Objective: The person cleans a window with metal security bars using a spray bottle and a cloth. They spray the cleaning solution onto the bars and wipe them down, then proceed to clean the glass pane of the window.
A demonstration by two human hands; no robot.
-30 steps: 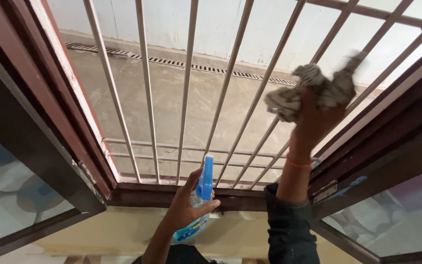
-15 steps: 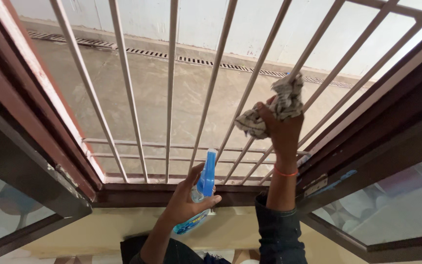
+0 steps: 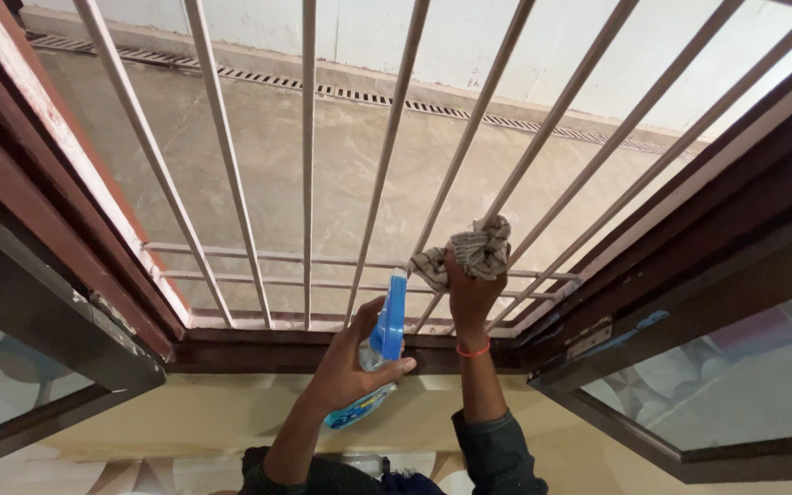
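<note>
Nearest, the left hand wraps around a blue spray bottle, its clear body (blue liquid inside, with a blue label low on it) held upright against the dark wooden sill. Just beside it, the right hand, an orange band at the wrist, clenches a crumpled grey cloth pressed to a white metal bar of the window grille, low near the horizontal rails. Glass shutters stand open either side. Beyond lies a concrete yard with a long drain grate.
</note>
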